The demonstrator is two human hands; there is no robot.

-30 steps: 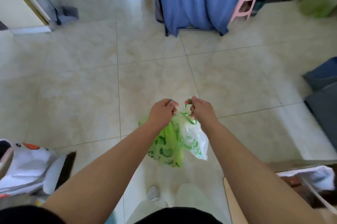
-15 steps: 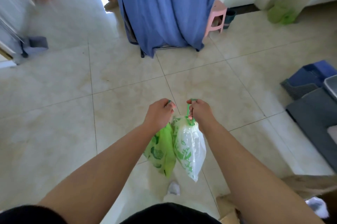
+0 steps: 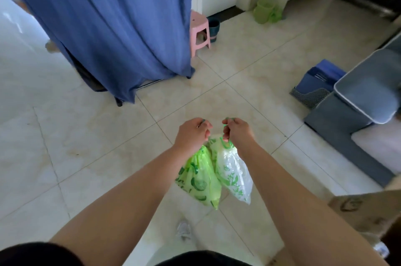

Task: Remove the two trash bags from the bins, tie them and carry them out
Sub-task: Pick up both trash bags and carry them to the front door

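My left hand [image 3: 192,133] grips the neck of the green trash bag [image 3: 198,176] and my right hand [image 3: 237,131] grips the white one [image 3: 233,173], both hanging side by side, touching, above the tiled floor [image 3: 97,146].

The person wore a black top [image 3: 201,258], with a short black sleeve [image 3: 32,252] showing at the left upper arm. Both arms were bare from there down to the left hand [image 3: 192,135] and the right hand [image 3: 237,132]. Below were pale trousers [image 3: 167,248] and a white shoe [image 3: 184,230].
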